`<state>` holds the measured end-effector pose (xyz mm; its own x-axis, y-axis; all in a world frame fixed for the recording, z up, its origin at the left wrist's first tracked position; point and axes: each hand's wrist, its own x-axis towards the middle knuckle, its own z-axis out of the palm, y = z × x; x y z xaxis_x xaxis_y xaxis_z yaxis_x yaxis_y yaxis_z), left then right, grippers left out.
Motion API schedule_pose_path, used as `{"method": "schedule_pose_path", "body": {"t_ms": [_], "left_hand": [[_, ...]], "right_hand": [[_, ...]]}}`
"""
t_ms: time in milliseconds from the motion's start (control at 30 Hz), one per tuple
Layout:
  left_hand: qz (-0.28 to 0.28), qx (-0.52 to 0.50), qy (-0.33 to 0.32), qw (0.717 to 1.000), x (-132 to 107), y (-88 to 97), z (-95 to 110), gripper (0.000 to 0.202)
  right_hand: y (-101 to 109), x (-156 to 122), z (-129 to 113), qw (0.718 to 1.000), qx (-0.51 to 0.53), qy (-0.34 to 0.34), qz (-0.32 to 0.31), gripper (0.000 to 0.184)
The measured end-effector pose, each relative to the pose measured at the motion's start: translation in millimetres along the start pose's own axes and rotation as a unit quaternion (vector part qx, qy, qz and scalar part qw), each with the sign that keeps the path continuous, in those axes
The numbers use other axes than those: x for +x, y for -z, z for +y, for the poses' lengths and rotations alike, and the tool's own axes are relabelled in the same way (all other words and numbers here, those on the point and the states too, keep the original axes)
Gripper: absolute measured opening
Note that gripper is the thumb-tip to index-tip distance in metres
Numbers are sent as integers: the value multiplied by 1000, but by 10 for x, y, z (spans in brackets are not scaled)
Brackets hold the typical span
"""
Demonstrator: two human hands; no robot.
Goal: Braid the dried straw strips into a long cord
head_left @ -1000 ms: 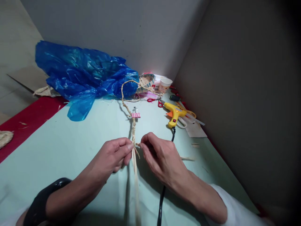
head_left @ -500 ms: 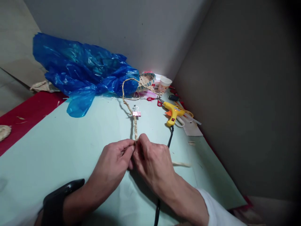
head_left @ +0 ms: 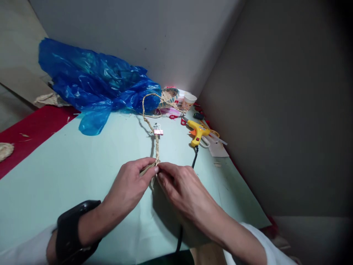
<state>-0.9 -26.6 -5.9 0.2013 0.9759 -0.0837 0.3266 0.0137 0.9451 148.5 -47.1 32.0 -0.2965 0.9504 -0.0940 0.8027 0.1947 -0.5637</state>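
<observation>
A pale straw-coloured braid runs from the back of the table toward me, its far part curving in a loop. A pink binder clip grips it partway along. My left hand pinches the near end of the braid between thumb and fingers, and loose strands pass through its grasp. On the other side my right hand is closed at the same spot, fingertips against the strands. A short strand end hangs below the fingertips. A black watch is on my left wrist.
Behind lies a crumpled blue plastic bag. Toward the right are a yellow glue gun with a black cord, red-handled scissors, a paper cup and a small woven basket. Walls border the table's back and right.
My right hand has unfolded somewhat and turned flatter at the braid's end. The pale strand that stuck out right of it no longer shows there. The view has shifted slightly.
</observation>
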Motion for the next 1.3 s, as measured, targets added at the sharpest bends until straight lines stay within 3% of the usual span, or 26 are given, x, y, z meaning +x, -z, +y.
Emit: {"method": "schedule_pose_path", "body": {"t_ms": [233,367,433,533,600,767,900,1033,1167,1300], "left_hand": [[-52,-36,42,997,26,85,66,25],[-57,-83,59,993,27,109,105,17],[-58,-112,69,990,25,116,105,17],[-78,-172,82,979,14,123,95,22],[-87,-191,85,974,4,125,92,23],[-67,-186,133,971,-11,103,104,27],[-40,-152,147,977,-14,83,121,31],[-24,-98,133,986,-28,82,139,29],[11,34,44,998,-63,75,120,25],[28,154,-25,987,-98,61,107,19]], "right_hand": [[187,156,148,994,-16,112,-1,20],[200,266,283,994,67,77,30,14],[168,318,326,983,173,55,-22,20],[94,377,341,913,365,36,-180,26],[50,391,331,888,407,23,-214,26],[43,346,301,953,268,62,-129,24],[60,312,297,971,206,93,-75,32],[-24,331,321,955,282,57,-71,30],[-130,339,306,924,380,7,-43,23],[-173,307,260,926,377,-2,14,18]]}}
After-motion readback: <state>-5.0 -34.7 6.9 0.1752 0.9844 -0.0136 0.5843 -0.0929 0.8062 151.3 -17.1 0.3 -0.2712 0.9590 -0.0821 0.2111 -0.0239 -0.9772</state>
